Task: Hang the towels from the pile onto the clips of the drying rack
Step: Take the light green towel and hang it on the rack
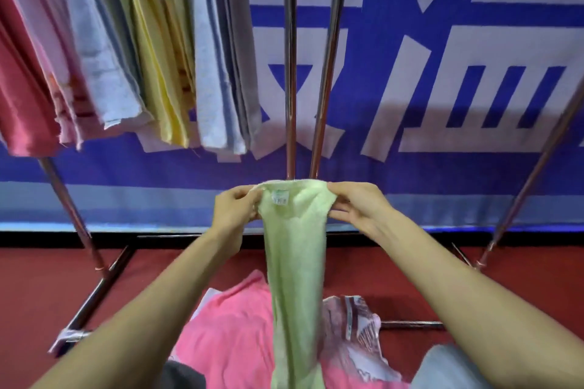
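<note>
Fingers [245,196] of the left hand [234,211] and right hand [357,207], held level, pinch the top corners of a green towel [294,262]. It hangs lengthwise straight down over the pile [227,335]. Directly ahead, the drying rack [289,73] rises above both hands.

Hanging towels [126,41] at 11 o'clock and 2 poles [289,57] at 12 are cut by the top edge. The green towel [294,278] runs off at 6 o'clock; its label [280,200] is unreadable.

Two hands [235,208] [357,205], one green towel [294,262]
</note>
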`<state>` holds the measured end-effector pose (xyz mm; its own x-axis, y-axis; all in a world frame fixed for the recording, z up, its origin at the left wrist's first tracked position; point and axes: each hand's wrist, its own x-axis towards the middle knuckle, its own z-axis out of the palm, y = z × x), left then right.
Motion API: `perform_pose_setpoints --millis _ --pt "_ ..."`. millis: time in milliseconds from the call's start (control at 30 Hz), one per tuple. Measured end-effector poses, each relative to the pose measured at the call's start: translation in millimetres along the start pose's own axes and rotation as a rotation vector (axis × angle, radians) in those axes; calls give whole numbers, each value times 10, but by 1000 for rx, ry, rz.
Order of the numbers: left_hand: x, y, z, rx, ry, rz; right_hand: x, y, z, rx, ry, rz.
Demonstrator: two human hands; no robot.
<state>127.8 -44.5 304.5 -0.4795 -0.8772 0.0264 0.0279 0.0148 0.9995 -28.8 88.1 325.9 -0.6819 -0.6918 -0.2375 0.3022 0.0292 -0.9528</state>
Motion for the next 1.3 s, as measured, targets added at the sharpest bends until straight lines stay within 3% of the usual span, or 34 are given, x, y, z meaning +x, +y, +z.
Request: perform_pose_setpoints --millis 200,300,433,633,767,867,967,1067,1133,1300 --pt "-86 -414 140 -83 -19 -196 190 710 0 90 26 152" --pt "-18 -390 259 -177 -38 -223 236 678 91 201 42 110" --pt "-60 -418 300 -229 -50 -334 139 654 241 -14 63 -34" --pt "-102 -490 209 -350 -34 -577 -15 697 223 -87 -4 9" --pt "-71 -383 96 -425 74 -571 42 633 50 287 42 182" --pt "-147 -372 143 -220 18 -453 88 588 -54 562 73 319" --pt "-200 -384 207 -86 -69 -422 103 538 -82 678 67 308" --pt "-180 -389 180 -111 -109 -477 114 496 -132 786 124 257" --pt "-162 -406 185 -189 -113 -517 105 499 -140 671 141 180" --pt "-189 -427 250 -280 -89 -439 -38 549 30 -148 89 -169"
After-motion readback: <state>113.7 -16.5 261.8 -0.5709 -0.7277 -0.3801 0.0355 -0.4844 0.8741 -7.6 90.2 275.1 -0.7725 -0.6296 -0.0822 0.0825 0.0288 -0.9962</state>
